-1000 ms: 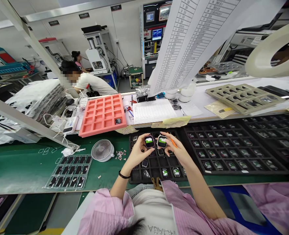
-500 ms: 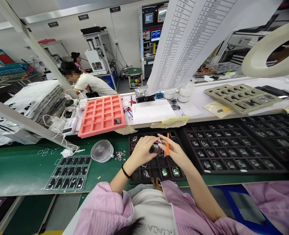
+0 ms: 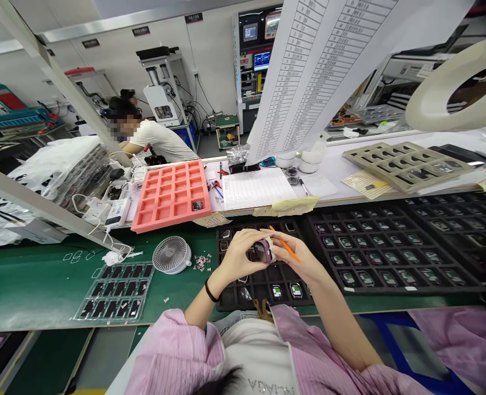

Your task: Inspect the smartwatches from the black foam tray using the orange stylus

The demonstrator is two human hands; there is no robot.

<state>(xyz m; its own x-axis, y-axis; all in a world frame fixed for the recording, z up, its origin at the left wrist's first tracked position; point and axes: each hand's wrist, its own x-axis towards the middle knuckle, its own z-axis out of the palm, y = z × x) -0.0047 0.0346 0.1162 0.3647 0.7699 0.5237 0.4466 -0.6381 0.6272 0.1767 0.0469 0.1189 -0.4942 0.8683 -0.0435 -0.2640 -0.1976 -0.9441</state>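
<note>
My left hand (image 3: 243, 253) is closed around a small purple-rimmed watch case (image 3: 263, 250), tilted so its dark face shows. My right hand (image 3: 298, 258) meets it from the right, fingertips at the case's edge. An orange stick-like tool (image 3: 284, 244) lies slanted in the right hand's fingers. Whether the right fingertips also grip the case is hard to see. Below both hands lies a black foam tray (image 3: 263, 299) with watch parts in its pockets; the hands cover part of it.
More black trays of watch units (image 3: 374, 288) lie to the right. On the left are a small fan (image 3: 172, 254), scattered small pieces (image 3: 202, 262) and a clear tray of black parts (image 3: 115, 291). A pink tray (image 3: 172, 192) rests on the shelf; a paper sheet (image 3: 308, 71) hangs in front.
The watch case has turned to show more of its purple rim. The orange tool has swung from upright to slanting, as the right hand rotated.
</note>
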